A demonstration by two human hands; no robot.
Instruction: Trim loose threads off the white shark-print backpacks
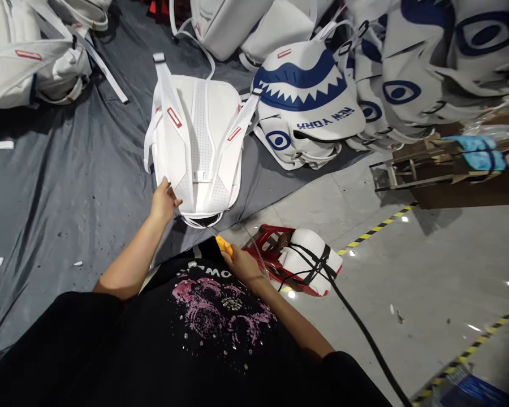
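Note:
A white backpack [202, 135] lies on the grey cloth, its shoulder straps and padded back facing up and its handle loop [201, 221] toward me. My left hand [164, 200] grips its near left edge, thumb over the strap side and the other fingers along the side. In my right hand [240, 261], close to my body, is an orange-handled tool [224, 245] with a thin metal tip. That tip points at the handle loop; whether it touches the loop I cannot tell. The exact kind of tool is unclear, as my fingers cover part of it.
A white-and-blue backpack [307, 96] with a toothed print sits to the right, with several more behind it. More white bags [34, 62] lie at far left. A red stool [265, 249] with a strapped white pad stands by my right arm. Cartons [449, 183] are farther right.

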